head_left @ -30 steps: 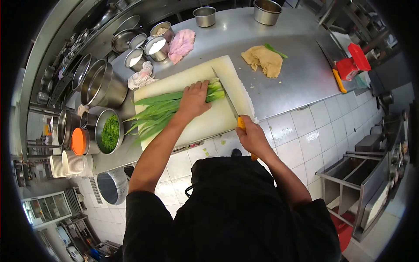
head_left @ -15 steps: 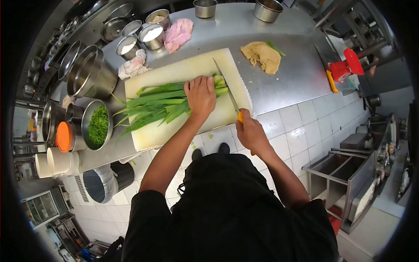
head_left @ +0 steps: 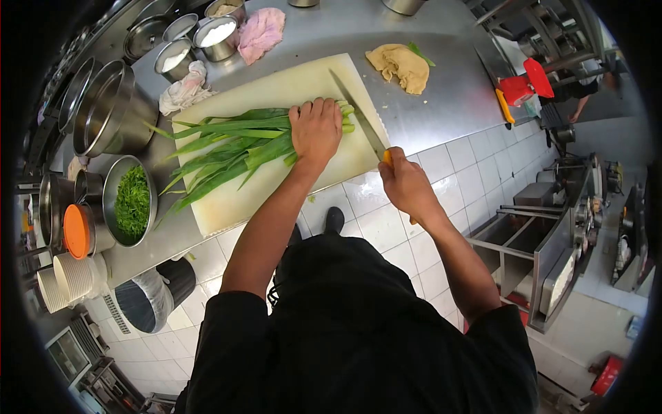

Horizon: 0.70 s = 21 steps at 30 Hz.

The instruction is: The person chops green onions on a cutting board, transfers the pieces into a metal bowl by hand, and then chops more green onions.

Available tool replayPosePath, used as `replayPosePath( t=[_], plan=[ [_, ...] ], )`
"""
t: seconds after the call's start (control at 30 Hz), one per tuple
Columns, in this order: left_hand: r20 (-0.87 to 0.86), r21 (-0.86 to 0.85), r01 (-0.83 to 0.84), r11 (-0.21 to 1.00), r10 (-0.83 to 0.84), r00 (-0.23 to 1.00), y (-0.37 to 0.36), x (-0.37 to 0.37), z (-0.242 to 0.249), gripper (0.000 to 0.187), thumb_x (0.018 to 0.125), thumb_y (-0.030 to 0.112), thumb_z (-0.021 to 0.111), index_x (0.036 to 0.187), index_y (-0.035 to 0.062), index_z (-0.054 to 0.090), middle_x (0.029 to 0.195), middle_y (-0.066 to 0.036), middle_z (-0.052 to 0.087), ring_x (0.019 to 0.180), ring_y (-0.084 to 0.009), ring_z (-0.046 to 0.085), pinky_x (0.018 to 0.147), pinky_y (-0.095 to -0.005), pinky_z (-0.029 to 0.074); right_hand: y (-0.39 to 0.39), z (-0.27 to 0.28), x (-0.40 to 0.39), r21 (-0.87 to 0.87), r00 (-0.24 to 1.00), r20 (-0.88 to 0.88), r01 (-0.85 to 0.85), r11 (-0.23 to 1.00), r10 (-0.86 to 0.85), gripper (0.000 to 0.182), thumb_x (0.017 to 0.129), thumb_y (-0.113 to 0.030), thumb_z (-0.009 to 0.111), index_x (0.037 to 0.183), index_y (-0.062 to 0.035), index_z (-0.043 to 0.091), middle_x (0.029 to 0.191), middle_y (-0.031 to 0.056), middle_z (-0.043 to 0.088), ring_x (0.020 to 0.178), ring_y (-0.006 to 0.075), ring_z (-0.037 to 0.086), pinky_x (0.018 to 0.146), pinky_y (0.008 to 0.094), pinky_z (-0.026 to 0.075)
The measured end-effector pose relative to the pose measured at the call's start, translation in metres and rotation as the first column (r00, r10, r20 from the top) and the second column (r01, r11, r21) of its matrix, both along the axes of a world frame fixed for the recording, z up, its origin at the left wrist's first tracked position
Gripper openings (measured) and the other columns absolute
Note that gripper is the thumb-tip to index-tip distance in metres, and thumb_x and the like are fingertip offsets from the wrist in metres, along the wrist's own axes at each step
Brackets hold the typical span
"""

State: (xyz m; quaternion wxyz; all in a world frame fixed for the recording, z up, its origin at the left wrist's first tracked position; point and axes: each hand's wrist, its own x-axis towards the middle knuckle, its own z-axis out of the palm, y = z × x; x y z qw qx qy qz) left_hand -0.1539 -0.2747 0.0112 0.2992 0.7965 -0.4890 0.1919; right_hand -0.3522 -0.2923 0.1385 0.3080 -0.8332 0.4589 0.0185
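Note:
A bunch of long green leafy stalks point(head_left: 221, 145) lies across a pale cutting board point(head_left: 276, 90) on a steel counter. My left hand point(head_left: 315, 127) presses down on the stalks near their pale cut ends point(head_left: 347, 117). My right hand point(head_left: 405, 183) grips the orange handle of a long knife point(head_left: 358, 117). Its blade rests across the board right beside the cut ends, close to my left fingers.
A steel bowl of chopped greens point(head_left: 129, 201) and an orange-lidded tub point(head_left: 77, 231) sit left of the board. Big pots point(head_left: 110, 110), small tins point(head_left: 215, 33), cloths point(head_left: 181, 93) and a pink rag point(head_left: 259, 31) lie behind. A tan cloth point(head_left: 400, 65) and red tool point(head_left: 520, 86) are right.
The view has shifted, so the board sits higher and further left in frame. Both hands keep their grip; the knife stays at the stalk ends, which look shorter.

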Motion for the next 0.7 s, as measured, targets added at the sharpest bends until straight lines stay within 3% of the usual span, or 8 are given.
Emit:
replayPosePath(
  t=[0.03,0.07,0.27,0.6,0.7],
  plan=[
    [-0.002,0.003,-0.002,1.000,0.002,1.000,0.001,0.000,0.001,0.020,0.101,0.025,0.058,0.101,0.0124,0.073,0.092,-0.002,0.068,0.089,-0.0230,0.061,0.089,-0.0427,0.040,0.004,0.006,0.001,0.024,0.999,-0.013,0.044,0.999,-0.043,0.028,0.103,-0.018,0.056,0.122,0.0011,0.050,0.085,0.0306,0.069,0.086,0.0516,0.067,0.078,0.0580,0.051],
    [-0.005,0.004,-0.003,1.000,0.003,1.000,0.000,0.000,0.001,0.020,0.101,0.026,0.058,0.099,0.0127,0.073,0.092,-0.002,0.068,0.090,-0.0225,0.061,0.089,-0.0422,0.040,0.007,-0.001,-0.005,-0.127,0.998,0.047,-0.029,0.991,0.035,0.025,0.102,-0.016,0.056,0.120,0.0010,0.050,0.083,0.0299,0.068,0.081,0.0508,0.067,0.076,0.0574,0.050],
    [0.021,-0.052,0.006,0.999,-0.005,1.000,-0.002,-0.001,-0.003,0.015,0.096,0.025,0.064,0.092,0.0135,0.073,0.087,0.000,0.066,0.087,-0.0201,0.062,0.087,-0.0412,0.040,0.031,0.034,-0.006,-0.161,0.994,0.067,-0.077,0.984,0.089,0.020,0.101,-0.011,0.054,0.111,0.0047,0.047,0.078,0.0305,0.067,0.075,0.0520,0.066,0.073,0.0573,0.052],
    [0.028,-0.046,-0.032,0.998,0.033,0.999,-0.004,-0.003,-0.006,0.009,0.089,0.021,0.067,0.090,0.0135,0.071,0.085,0.000,0.066,0.084,-0.0202,0.063,0.086,-0.0414,0.041,0.034,0.019,-0.006,-0.041,0.996,-0.025,-0.087,0.995,0.086,0.021,0.102,-0.013,0.053,0.107,0.0053,0.044,0.078,0.0339,0.066,0.078,0.0546,0.066,0.075,0.0600,0.051],
    [0.055,-0.162,-0.025,0.987,0.035,0.998,-0.009,-0.001,-0.010,0.010,0.089,0.021,0.066,0.083,0.0137,0.066,0.082,0.000,0.061,0.081,-0.0202,0.059,0.083,-0.0419,0.041,0.030,0.016,-0.002,-0.044,0.993,-0.071,-0.102,0.994,0.099,0.021,0.103,-0.013,0.052,0.106,0.0053,0.043,0.078,0.0350,0.066,0.079,0.0559,0.065,0.077,0.0610,0.051]
  ],
)
